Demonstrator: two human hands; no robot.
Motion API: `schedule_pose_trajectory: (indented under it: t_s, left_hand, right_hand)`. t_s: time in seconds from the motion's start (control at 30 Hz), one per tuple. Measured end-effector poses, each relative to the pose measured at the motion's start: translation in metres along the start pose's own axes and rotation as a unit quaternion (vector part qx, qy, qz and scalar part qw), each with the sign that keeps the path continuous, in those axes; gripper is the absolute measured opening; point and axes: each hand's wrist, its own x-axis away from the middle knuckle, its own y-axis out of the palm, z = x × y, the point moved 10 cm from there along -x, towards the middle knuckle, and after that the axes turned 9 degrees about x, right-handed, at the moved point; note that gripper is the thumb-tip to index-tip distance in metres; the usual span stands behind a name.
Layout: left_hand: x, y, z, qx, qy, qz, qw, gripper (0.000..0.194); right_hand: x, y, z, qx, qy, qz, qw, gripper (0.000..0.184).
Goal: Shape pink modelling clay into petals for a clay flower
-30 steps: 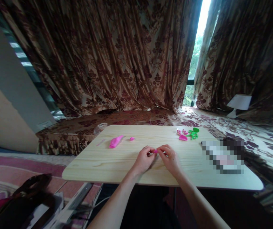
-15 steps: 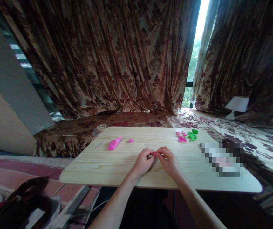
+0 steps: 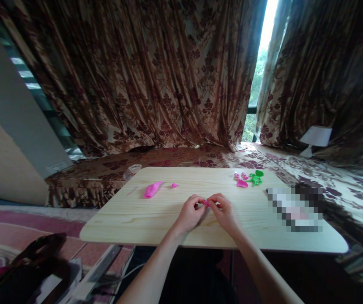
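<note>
Between my two hands, over the middle of the pale wooden table, is a small piece of pink modelling clay. The fingertips of my left hand pinch it from one side. From the other side, the thumb and fingers of my right hand close on it. Most of the piece is hidden by fingers. Farther back lies a small pink lump. To its left rests a larger, elongated pink mass with a tapering end.
Pink pieces and green shaped pieces lie at the back right. A blurred-out flat object is on the right side. A clear container stands by the back left corner, and a white lamp beyond the table.
Slightly more of the pink clay shows between my fingertips. Both hands stay in nearly the same place, and the other things have not moved.
</note>
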Motion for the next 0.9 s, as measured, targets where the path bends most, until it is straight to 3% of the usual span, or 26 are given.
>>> schedule_pose_trajectory:
  t_s: [0.53, 0.7, 0.9]
  left_hand:
    - [-0.0004, 0.001, 0.0009, 0.01, 0.001, -0.006, 1.0, 0.014]
    - [0.0, 0.0021, 0.0014, 0.022, -0.002, -0.006, 1.0, 0.013]
    - [-0.0005, -0.0044, -0.0047, 0.049, -0.02, 0.015, 0.998, 0.019]
  right_hand:
    - [-0.0001, -0.0017, -0.0047, 0.001, -0.011, -0.001, 1.0, 0.019]
    - [-0.0001, 0.0014, -0.0055, 0.0, -0.015, -0.01, 1.0, 0.013]
    - [-0.0013, -0.002, 0.003, 0.0, 0.011, 0.007, 1.0, 0.023]
